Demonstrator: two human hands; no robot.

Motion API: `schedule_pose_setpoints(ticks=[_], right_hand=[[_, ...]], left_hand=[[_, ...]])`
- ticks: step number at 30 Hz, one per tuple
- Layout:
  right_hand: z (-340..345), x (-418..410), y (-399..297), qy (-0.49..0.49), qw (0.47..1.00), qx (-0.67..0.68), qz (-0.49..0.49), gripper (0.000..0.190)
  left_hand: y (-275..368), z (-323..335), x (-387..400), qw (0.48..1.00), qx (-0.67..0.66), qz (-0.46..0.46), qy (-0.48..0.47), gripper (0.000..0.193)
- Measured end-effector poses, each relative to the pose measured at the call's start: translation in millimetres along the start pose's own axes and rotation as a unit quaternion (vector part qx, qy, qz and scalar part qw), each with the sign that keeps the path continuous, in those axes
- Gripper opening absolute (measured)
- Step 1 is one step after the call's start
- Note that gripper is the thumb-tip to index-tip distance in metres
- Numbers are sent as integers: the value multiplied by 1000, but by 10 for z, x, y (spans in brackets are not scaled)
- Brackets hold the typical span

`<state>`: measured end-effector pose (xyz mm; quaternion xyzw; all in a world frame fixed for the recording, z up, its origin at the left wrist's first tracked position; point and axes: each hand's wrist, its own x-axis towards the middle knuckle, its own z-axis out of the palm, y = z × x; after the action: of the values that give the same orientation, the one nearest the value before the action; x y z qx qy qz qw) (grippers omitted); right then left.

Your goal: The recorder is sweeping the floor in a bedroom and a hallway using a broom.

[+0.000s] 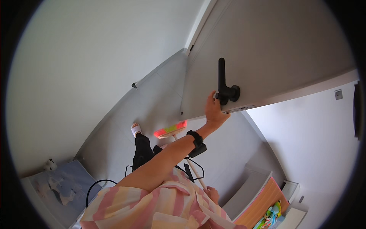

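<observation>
My left hand [216, 110] is on the edge of a grey door [271, 51], with its fingers spread just below the black lever handle [224, 77]. A black strap with a small device [197, 143] is on that wrist. Low in the view, my right hand [212, 195] is closed around the pale stick [197, 173] of a broom. The broom's head [171, 130], with pink and yellow-green bristles, is at the floor beside my slippered foot [136, 128]. Part of the stick passes behind my left forearm.
A black doorstop [134, 85] is at the foot of the left wall. A bed with an orange mat [254, 209] and colourful cloth stands at lower right. At lower left is a piece of furniture with a grey-blue patterned cover [77, 183].
</observation>
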<state>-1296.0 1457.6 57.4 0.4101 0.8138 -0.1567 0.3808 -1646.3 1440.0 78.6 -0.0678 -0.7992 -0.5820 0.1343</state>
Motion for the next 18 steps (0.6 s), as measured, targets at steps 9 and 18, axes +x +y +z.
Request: schedule_pose_setpoints(ticks=[9, 18], right_hand=[[234, -232, -229, 9, 999, 29, 19, 26], [-166, 30, -1204, 123, 986, -61, -99, 19]], left_hand=[[158, 150, 6, 994, 20, -30, -106, 67], [-2057, -1755, 1038, 799, 34, -45, -599, 68]])
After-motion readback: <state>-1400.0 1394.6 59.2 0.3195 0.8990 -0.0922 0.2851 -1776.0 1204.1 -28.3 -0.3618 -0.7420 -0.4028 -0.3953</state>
